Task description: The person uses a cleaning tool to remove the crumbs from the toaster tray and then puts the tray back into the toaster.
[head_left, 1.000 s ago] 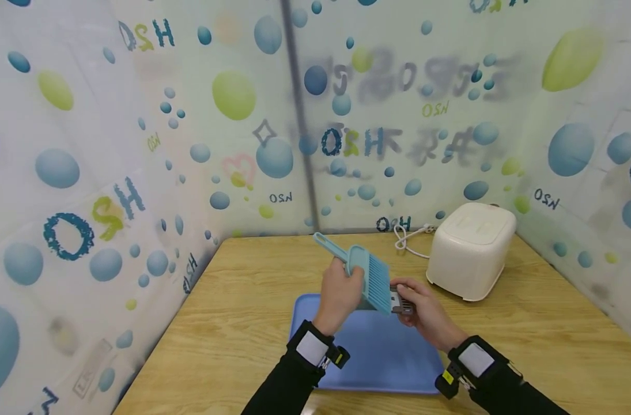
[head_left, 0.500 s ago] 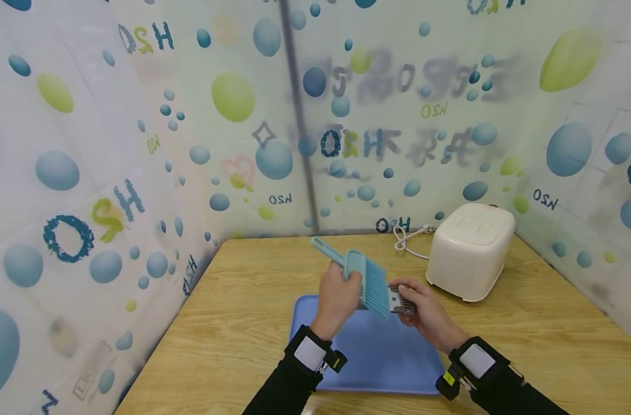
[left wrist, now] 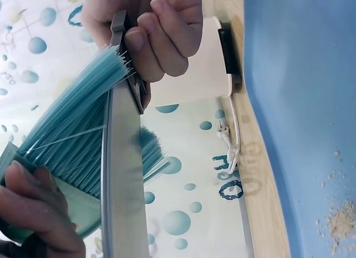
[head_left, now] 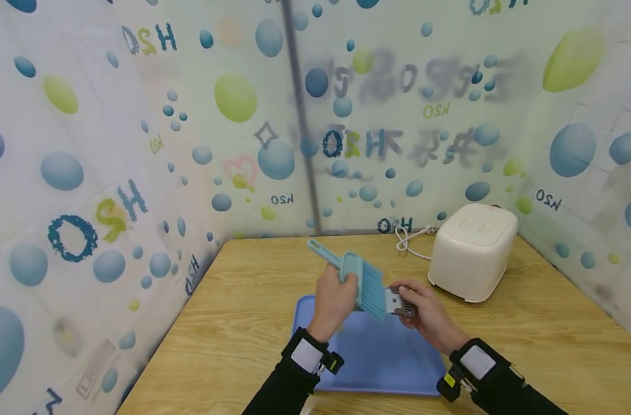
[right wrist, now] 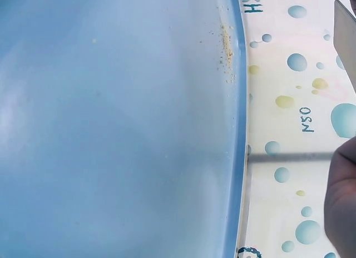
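Near the middle of the head view, my left hand (head_left: 333, 300) grips a light-blue hand brush (head_left: 351, 266), its handle pointing up and away to the left. The bristles (left wrist: 72, 130) lie against a flat metal crumb tray (left wrist: 125, 180); in the left wrist view some also show past its far side. My right hand (head_left: 424, 308) pinches the crumb tray by its dark slotted end (head_left: 405, 308). Both are held above a blue tray (head_left: 377, 357). Pale crumbs (left wrist: 342, 222) lie on the blue tray, also visible as a small heap of crumbs (right wrist: 226, 46) near its rim.
A cream toaster (head_left: 473, 253) stands on the wooden table (head_left: 253, 323) to the right of my hands. Its white cord (head_left: 408, 242) is bunched behind it. A bubble-patterned curtain (head_left: 242, 173) closes off the back and sides.
The brush in my left hand has slid left and slightly down along the crumb tray, so more of the metal shows. My right hand has stayed almost still.
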Demonstrator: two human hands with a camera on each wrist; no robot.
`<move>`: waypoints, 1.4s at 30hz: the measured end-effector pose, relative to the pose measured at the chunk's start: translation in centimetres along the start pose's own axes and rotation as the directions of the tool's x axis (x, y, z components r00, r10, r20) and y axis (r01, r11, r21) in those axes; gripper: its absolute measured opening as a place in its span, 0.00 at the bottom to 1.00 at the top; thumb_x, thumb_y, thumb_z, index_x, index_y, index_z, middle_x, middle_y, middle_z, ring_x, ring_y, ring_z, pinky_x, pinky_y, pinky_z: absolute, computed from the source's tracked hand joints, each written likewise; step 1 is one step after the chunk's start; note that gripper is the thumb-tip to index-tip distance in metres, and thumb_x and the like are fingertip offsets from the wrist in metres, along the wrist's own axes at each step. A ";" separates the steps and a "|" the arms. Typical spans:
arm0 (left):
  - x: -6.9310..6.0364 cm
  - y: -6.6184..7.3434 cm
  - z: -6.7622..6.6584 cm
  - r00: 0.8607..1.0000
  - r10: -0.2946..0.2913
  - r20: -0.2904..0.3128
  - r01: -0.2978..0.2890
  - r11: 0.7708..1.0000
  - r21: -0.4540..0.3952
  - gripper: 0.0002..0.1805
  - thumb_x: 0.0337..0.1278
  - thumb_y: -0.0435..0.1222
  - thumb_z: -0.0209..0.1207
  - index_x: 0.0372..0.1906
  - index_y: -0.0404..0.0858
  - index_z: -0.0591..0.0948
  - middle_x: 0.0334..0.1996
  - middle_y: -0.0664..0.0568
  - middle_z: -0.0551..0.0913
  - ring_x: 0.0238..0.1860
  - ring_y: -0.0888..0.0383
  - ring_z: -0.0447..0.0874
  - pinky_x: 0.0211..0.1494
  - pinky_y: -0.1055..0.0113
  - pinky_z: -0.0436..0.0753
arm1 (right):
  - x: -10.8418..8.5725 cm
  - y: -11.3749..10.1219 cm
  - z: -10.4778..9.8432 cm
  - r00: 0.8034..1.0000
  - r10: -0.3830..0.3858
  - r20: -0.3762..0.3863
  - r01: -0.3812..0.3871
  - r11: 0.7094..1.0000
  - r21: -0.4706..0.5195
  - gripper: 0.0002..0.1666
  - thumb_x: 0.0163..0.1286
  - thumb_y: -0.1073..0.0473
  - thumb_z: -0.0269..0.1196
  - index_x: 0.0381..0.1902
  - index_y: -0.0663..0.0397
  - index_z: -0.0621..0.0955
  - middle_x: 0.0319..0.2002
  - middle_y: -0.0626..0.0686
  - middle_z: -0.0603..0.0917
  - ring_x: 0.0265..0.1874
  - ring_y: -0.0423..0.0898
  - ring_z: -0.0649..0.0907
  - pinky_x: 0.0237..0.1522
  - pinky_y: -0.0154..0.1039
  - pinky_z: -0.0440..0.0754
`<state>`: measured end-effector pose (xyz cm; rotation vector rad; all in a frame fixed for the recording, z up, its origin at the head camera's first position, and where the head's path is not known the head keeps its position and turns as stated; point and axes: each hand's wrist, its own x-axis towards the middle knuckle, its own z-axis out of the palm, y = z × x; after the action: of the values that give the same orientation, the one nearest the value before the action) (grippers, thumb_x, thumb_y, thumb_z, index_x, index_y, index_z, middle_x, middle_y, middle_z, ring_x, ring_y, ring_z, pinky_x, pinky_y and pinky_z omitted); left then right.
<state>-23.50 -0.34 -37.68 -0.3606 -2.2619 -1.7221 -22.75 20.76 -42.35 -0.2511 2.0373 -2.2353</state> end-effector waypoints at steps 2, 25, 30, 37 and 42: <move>0.0 0.0 -0.1 1.000 -0.002 0.001 0.002 1.000 -0.002 0.10 0.62 0.31 0.51 0.46 0.33 0.77 0.29 0.49 0.84 0.26 0.60 0.84 0.25 0.66 0.81 | 0.0 0.0 0.0 1.000 0.006 -0.002 -0.006 1.000 0.005 0.18 0.84 0.55 0.45 0.58 0.59 0.74 0.40 0.54 0.77 0.23 0.44 0.74 0.25 0.34 0.70; 0.0 -0.6 -1.6 1.000 0.006 -0.029 -0.006 1.000 -0.008 0.10 0.62 0.31 0.51 0.45 0.33 0.77 0.27 0.48 0.84 0.23 0.60 0.83 0.23 0.66 0.79 | 0.0 0.2 -0.3 1.000 0.012 -0.006 -0.012 1.000 0.015 0.16 0.83 0.53 0.47 0.57 0.55 0.75 0.41 0.53 0.79 0.23 0.44 0.74 0.24 0.34 0.69; 0.1 -0.7 -1.7 1.000 0.006 -0.030 -0.006 1.000 0.002 0.10 0.61 0.31 0.51 0.45 0.32 0.77 0.28 0.48 0.85 0.24 0.60 0.84 0.23 0.66 0.79 | 0.0 0.2 -0.3 1.000 0.009 -0.004 -0.009 1.000 0.018 0.17 0.83 0.53 0.47 0.58 0.57 0.75 0.42 0.53 0.78 0.23 0.44 0.74 0.25 0.34 0.69; 0.2 -1.1 -2.1 1.000 0.006 -0.030 -0.005 1.000 0.007 0.07 0.60 0.30 0.51 0.42 0.33 0.76 0.25 0.49 0.81 0.22 0.60 0.80 0.23 0.66 0.76 | 0.0 0.2 -0.4 1.000 0.007 0.002 -0.007 1.000 0.016 0.16 0.83 0.52 0.47 0.56 0.53 0.76 0.43 0.53 0.78 0.24 0.44 0.74 0.25 0.34 0.70; 0.1 -1.2 -2.4 1.000 0.003 -0.028 -0.003 1.000 0.008 0.08 0.61 0.31 0.51 0.43 0.33 0.76 0.27 0.48 0.82 0.24 0.59 0.82 0.25 0.66 0.79 | 0.0 0.2 -0.4 1.000 0.015 -0.004 -0.015 1.000 0.021 0.16 0.83 0.52 0.48 0.57 0.54 0.76 0.42 0.53 0.79 0.23 0.44 0.74 0.25 0.34 0.69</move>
<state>-23.89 -2.99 -38.06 -0.3363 -2.2471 -1.7057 -22.79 21.16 -42.60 -0.2281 2.0100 -2.2488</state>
